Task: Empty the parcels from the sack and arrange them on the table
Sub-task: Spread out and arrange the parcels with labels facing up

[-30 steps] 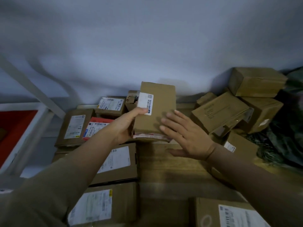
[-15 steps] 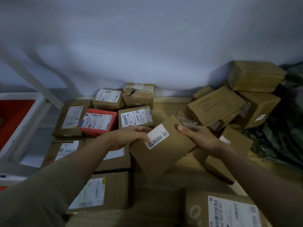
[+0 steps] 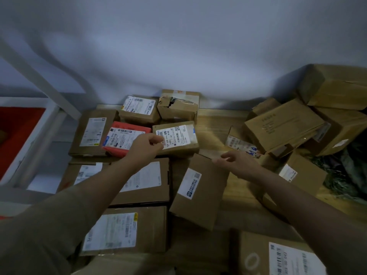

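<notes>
A brown cardboard parcel (image 3: 200, 192) with a small white label lies flat and skewed on the wooden table (image 3: 215, 124), beside rows of labelled parcels. My left hand (image 3: 146, 147) hovers past its far left corner, over a labelled box (image 3: 178, 138), fingers loosely curled around nothing. Fingers apart, my right hand (image 3: 237, 163) is at the parcel's far right corner; its fingertips are at the edge without gripping. The dark green sack (image 3: 346, 173) lies at the right, with a pile of plain boxes (image 3: 282, 126) spilling from it.
A red parcel (image 3: 125, 141) and several brown labelled ones fill the table's left half up to the grey wall. A large labelled box (image 3: 278, 255) sits at the near right. A white frame with a red panel (image 3: 17, 132) stands at the left.
The parcel held upright in both hands a second ago has come down and now rests flat on the table. Both hands have let go of it and lifted slightly away.
</notes>
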`<state>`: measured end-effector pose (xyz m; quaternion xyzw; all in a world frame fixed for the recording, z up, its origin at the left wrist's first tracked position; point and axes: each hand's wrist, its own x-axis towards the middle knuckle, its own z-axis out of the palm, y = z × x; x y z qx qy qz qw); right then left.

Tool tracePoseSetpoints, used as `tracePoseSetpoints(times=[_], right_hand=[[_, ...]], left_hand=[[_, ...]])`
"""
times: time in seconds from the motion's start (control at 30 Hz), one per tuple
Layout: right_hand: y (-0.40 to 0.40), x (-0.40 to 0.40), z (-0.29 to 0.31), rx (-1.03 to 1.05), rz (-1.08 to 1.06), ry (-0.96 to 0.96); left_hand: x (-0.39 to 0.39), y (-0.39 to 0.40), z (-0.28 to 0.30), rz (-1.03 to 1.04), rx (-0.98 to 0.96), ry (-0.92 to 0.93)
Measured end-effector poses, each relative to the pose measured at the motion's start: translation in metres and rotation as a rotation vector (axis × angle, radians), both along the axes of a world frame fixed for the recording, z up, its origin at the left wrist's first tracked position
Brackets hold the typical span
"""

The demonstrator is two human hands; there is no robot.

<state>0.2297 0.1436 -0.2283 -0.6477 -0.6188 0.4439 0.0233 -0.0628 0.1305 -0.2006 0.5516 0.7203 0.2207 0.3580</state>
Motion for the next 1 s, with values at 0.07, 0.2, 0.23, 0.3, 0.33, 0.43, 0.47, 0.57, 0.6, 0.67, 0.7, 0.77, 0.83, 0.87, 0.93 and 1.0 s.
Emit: tracePoseSetpoints(times=[0.07,0.2,0.23,0.3,0.33,0.43,0.47,0.57,0.6,0.67,0.7,0.77,0.83,0.87,0.93,1.0], right_hand=[[0.003,-0.015,0.001,-0.072,0.028,-0.137],[-0.001,-0.056,0.000,-0.015,0.031,-0.369],[-0.002,-0.067,0.002,0.019,0.042,-0.420],[-0.005,-0.086,0.004,0.071,0.045,-0.460],[-0.006,-0.093,0.003,0.080,0.040,-0.467],[-0.008,-0.097,-0.004,0.032,0.013,-0.487],[-0.008,-0.094,-0.006,0.016,-0.003,-0.482],[-0.010,-0.078,-0.004,0.025,-0.020,-0.426],[-0.010,-0.069,-0.004,0.040,-0.030,-0.356],[-0.014,-0.046,-0.002,0.056,-0.063,-0.122],[-0.016,-0.035,-0.001,0.079,-0.091,0.000],[-0.021,-0.019,0.005,0.109,-0.123,0.179],[-0.025,-0.013,0.009,0.082,-0.129,0.298],[-0.026,-0.012,0.010,0.079,-0.135,0.317],[-0.029,-0.012,0.004,0.142,-0.161,0.239],[-0.034,-0.010,-0.004,0.148,-0.210,0.090]], left_hand=[[-0.006,0.000,-0.001,-0.057,0.014,0.061],[0.004,-0.003,-0.004,-0.286,-0.097,0.017],[0.010,-0.005,-0.006,-0.346,-0.150,0.010],[0.021,-0.009,-0.010,-0.418,-0.261,-0.022],[0.025,-0.010,-0.012,-0.418,-0.318,-0.060],[0.029,-0.016,-0.014,-0.324,-0.415,-0.191],[0.029,-0.018,-0.013,-0.289,-0.412,-0.216],[0.025,-0.024,-0.009,-0.217,-0.341,-0.241],[0.023,-0.025,-0.008,-0.195,-0.307,-0.248],[0.021,-0.030,-0.008,-0.160,-0.261,-0.272],[0.022,-0.033,-0.009,-0.150,-0.252,-0.280],[0.028,-0.040,-0.010,-0.169,-0.264,-0.265],[0.040,-0.047,-0.008,-0.209,-0.306,-0.278],[0.045,-0.049,-0.007,-0.228,-0.318,-0.290],[0.050,-0.052,-0.004,-0.254,-0.275,-0.222],[0.049,-0.054,-0.004,-0.245,-0.172,-0.072]])
